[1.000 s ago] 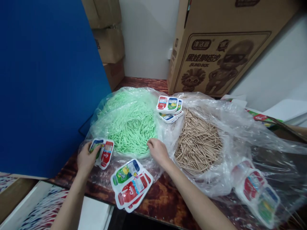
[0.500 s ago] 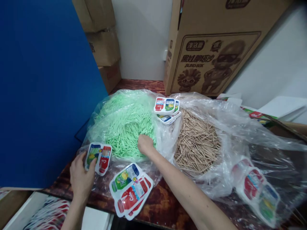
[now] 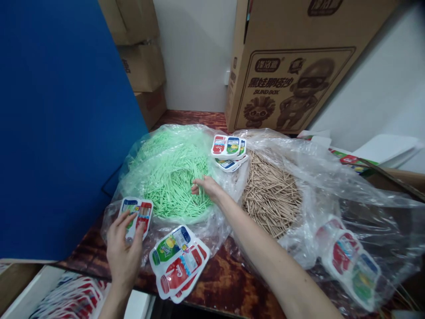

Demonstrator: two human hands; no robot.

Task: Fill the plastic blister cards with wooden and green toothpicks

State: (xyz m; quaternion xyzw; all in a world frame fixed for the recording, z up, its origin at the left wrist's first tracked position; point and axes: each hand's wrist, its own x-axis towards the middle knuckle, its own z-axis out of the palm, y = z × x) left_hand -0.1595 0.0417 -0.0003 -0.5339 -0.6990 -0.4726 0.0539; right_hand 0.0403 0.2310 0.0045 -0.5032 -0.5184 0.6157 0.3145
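Note:
My left hand (image 3: 124,248) grips a small plastic tray (image 3: 137,214) printed with a green and a red bottle, holding it at the near left of the table. My right hand (image 3: 207,187) reaches into a clear bag of green sticks (image 3: 169,177), its fingers pinched among the sticks. Whether it holds any I cannot make out. A heap of tan wooden sticks (image 3: 270,195) fills a second clear bag to the right. A short stack of similar trays (image 3: 229,148) rests between the two heaps, and more flat trays (image 3: 177,261) lie at the table's front edge.
A blue board (image 3: 63,119) stands on the left. A large printed cardboard box (image 3: 288,66) leans at the back, with smaller cartons (image 3: 142,62) behind. More trays in plastic (image 3: 348,261) lie at the right. A box of printed packs (image 3: 73,297) sits below the table edge.
My right hand moved from the near rim of the green heap further into it and its fingers pinched together. My left hand shifted slightly nearer with the tray.

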